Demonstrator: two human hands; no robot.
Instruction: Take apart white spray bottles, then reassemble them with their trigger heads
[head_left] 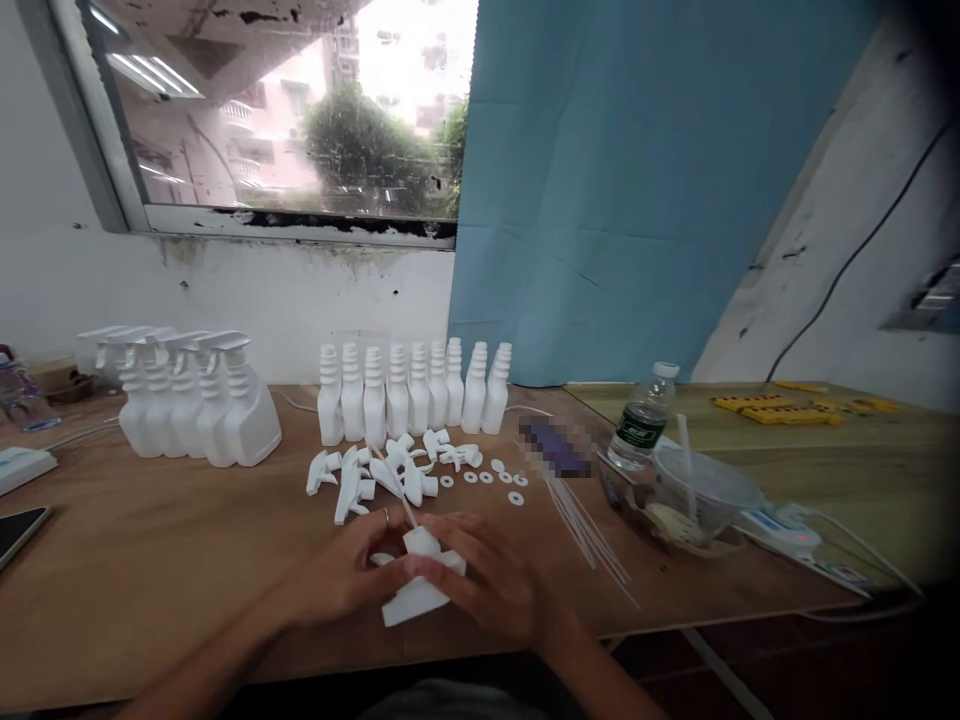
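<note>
Near the table's front edge, both hands are closed around one white spray head, which lies on its side with a thin white tube pointing away from me. My left hand grips it from the left, a ring on one finger. From the right, my right hand pinches it, thumb close to the left thumb. Just beyond the hands lie several loose white spray heads. Small white washers are to their right, and several thin loose tubes lie further right.
A row of white bottles without heads stands at the back. Bottles with spray heads are at the back left. A water bottle and a plastic bowl stand right. A phone lies at the left edge.
</note>
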